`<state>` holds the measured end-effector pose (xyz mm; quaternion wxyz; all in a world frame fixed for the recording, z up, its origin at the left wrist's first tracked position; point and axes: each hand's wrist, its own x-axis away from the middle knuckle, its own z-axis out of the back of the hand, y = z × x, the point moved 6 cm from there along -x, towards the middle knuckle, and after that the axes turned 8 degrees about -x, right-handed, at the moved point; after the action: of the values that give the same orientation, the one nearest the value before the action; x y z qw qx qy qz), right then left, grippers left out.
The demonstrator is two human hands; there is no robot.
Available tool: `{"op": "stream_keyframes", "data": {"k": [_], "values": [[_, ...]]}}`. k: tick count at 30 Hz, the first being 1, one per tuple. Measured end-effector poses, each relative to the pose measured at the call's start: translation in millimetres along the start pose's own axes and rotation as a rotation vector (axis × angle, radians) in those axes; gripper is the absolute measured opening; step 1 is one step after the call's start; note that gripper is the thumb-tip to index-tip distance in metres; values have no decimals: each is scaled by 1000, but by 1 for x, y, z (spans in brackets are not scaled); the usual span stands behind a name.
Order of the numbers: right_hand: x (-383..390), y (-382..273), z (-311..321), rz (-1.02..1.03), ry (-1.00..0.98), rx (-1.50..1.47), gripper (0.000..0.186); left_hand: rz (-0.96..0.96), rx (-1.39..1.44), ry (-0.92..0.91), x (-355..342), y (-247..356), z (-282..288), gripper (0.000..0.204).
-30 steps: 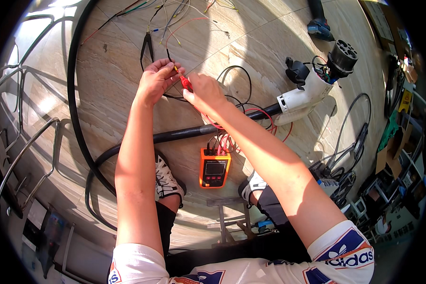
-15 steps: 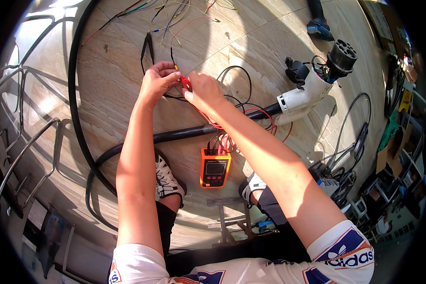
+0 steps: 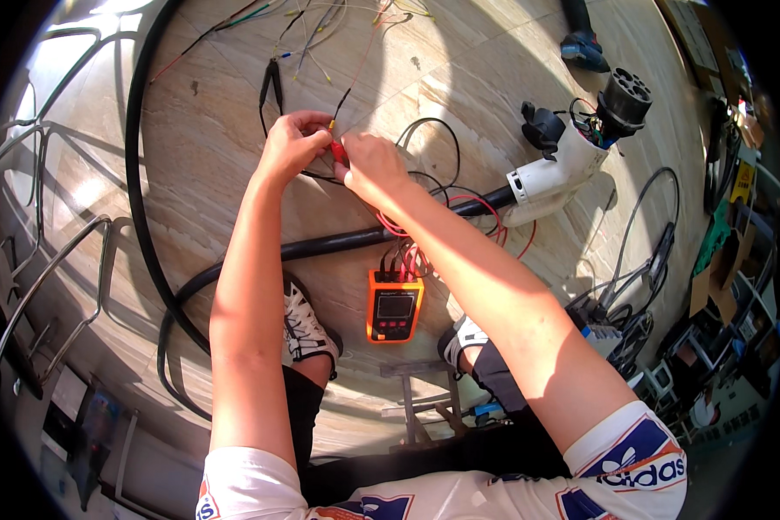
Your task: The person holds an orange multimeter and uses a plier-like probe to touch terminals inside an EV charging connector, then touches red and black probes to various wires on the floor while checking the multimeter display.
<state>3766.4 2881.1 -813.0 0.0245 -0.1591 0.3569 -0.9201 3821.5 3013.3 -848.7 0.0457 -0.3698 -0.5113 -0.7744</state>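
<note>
My left hand (image 3: 291,146) pinches a thin wire by its yellow-sleeved end (image 3: 332,125); the wire slants up and away to the right. Close beside it, my right hand (image 3: 374,165) grips a red alligator clip (image 3: 339,152), its jaws right at the wire end. Whether the clip bites on the wire is hidden by my fingers. A black alligator clip (image 3: 271,85) sits just beyond my left hand, at the end of another wire. Red and black leads trail back to an orange handheld meter (image 3: 395,305) on the floor between my feet.
A thick black cable (image 3: 321,249) crosses the floor to a white charging plug (image 3: 556,169) with exposed wires on the right. Loose thin wires (image 3: 321,35) spread at the far side. Beyond the plug lies a power tool (image 3: 585,52). Metal chair legs (image 3: 95,234) stand left.
The wire in my left hand has swung to the right, from leaning left to leaning right. My hands and the red clip have shifted only slightly.
</note>
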Motion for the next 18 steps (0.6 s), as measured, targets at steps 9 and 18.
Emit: {"op": "stream_keyframes", "data": {"k": [9, 18], "values": [[-1, 5, 0, 16, -50, -27, 28, 169, -40, -165, -5, 14, 4, 35], [-8, 12, 4, 66, -153, -108, 27, 164, 98, -215, -7, 1, 13, 27]]}}
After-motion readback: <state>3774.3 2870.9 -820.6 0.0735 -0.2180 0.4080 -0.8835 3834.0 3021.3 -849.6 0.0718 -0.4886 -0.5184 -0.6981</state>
